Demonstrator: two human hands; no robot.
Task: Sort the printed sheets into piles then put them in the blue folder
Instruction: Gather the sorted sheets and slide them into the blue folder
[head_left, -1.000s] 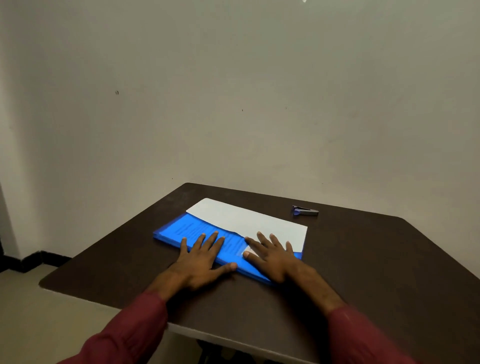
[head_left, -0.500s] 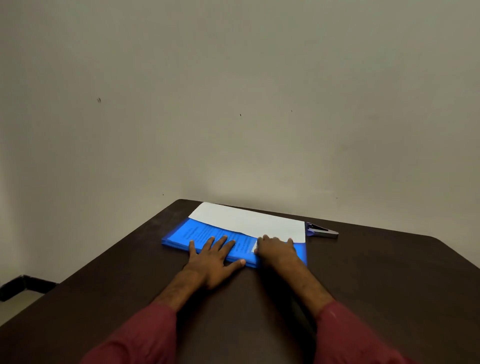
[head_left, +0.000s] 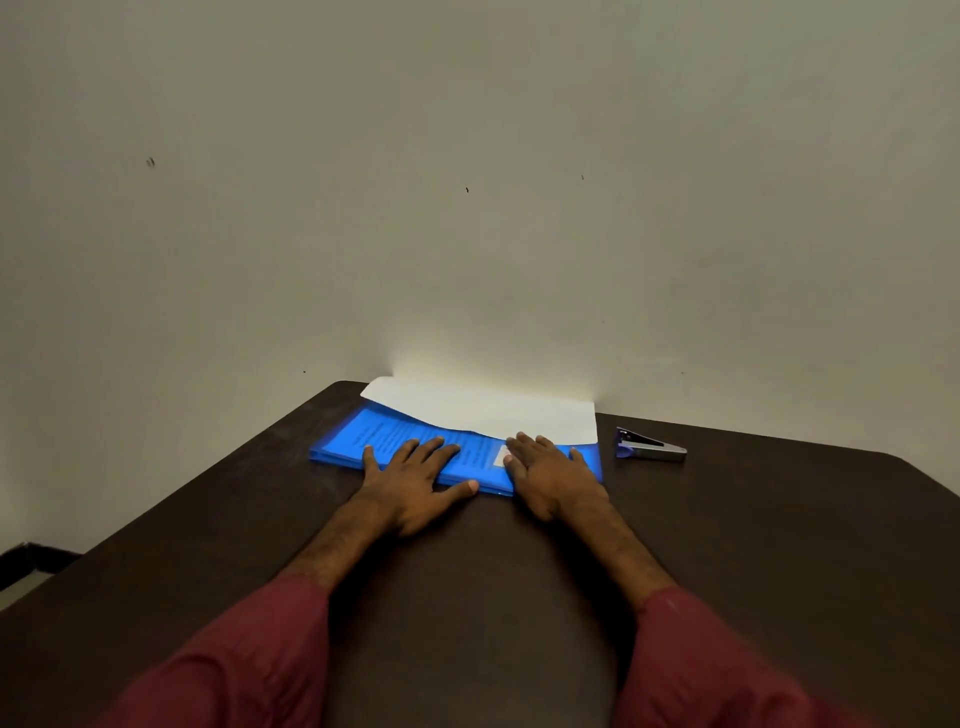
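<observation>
Right hand (head_left: 545, 475) has flattened out vs half a second ago, when its fingers were curled at the edge of the white paper sheet (head_left: 488, 410); left hand (head_left: 410, 480) is unchanged. Nearest: dark red sleeves (head_left: 234, 665) on both forearms, reaching over the dark brown tabletop (head_left: 779, 545). Both hands lie palm-down, fingers straight and spread, pressing on the near part of the translucent blue plastic folder (head_left: 363, 441) and gripping nothing. Left thumb sits at the folder's near edge. Folder lies flat toward the table's far side, printed text showing through its cover. Sheet covers the folder's far part, with the right fingertips at its near edge. Small blue-and-silver stapler (head_left: 649, 449) sits just right of the folder, not touching it. Plain off-white wall (head_left: 467, 208) behind.
</observation>
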